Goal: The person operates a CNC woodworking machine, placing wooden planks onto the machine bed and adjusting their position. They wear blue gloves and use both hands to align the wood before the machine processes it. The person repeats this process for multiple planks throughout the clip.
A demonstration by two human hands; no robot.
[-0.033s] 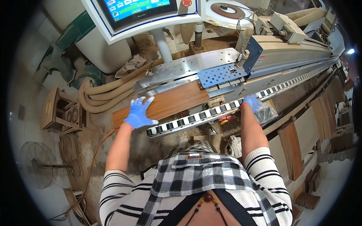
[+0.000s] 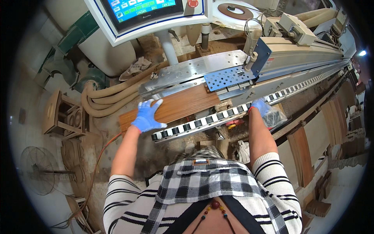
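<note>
Brown wooden board (image 2: 183,103) along steel worktop's (image 2: 210,64) near edge, right end at blue perforated plate (image 2: 229,78), left end jutting past worktop's left corner; narrow gap before roller rail (image 2: 203,120). On the board, left hand (image 2: 146,117), fingers spread wide, unclenched; at the rail, right hand (image 2: 260,105), finger grip impossible to tell. Since earlier, slight rightward shift of board and left hand. Beside right hand, clear plastic bag (image 2: 275,118), contents unclear.

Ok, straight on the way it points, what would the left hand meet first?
Beyond the brown wooden plank beneath it, the left hand would probably meet the metal machine table first, though depth is unclear.
</note>
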